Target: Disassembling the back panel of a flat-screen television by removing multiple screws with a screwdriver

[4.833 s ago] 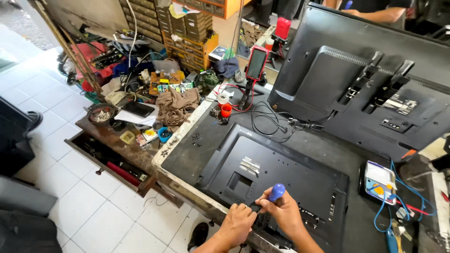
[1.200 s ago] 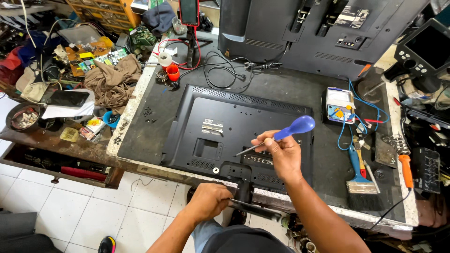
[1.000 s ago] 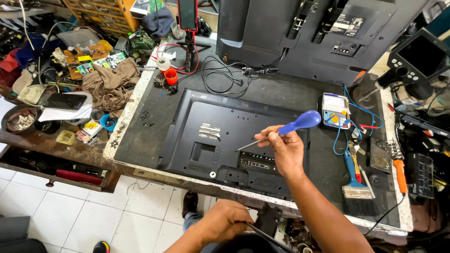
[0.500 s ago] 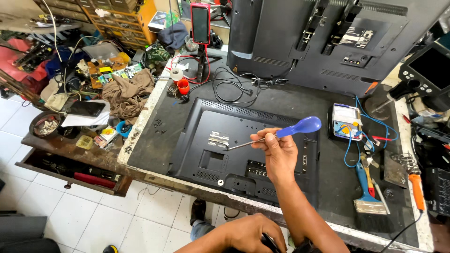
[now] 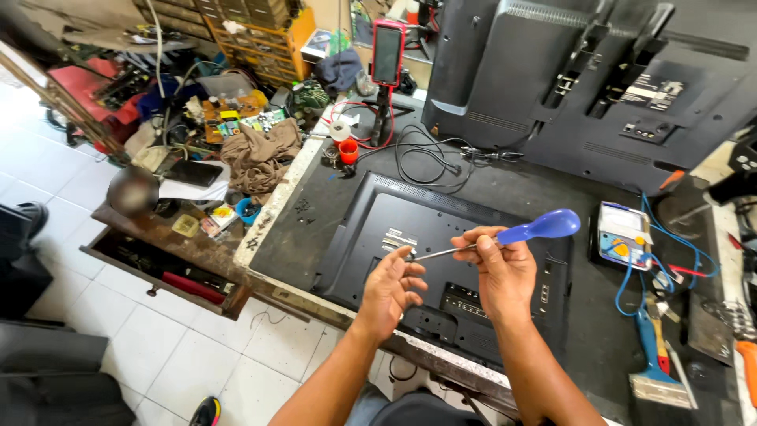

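My right hand [image 5: 501, 268] grips a screwdriver with a blue handle [image 5: 542, 227], its metal shaft pointing left. My left hand [image 5: 392, 285] is raised just under the shaft's tip [image 5: 411, 257], fingers curled and pinching at it; a small part may be between the fingertips, too small to tell. Both hands hover over the black back cover of a flat television [image 5: 394, 213] lying face down on the dark workbench [image 5: 300, 237].
A second television [image 5: 552, 87] stands upright at the back. A meter with blue and red leads [image 5: 621, 235], a scraper [image 5: 651, 363], a phone on a stand [image 5: 386, 54], a red cup [image 5: 348, 150] and a cable [image 5: 430, 162] lie on the bench. Cluttered low table and open drawer [image 5: 169, 264] at left.
My left hand rose from below the bench edge to the screwdriver's tip. My right hand kept the screwdriver roughly level above the television back. The view shifted.
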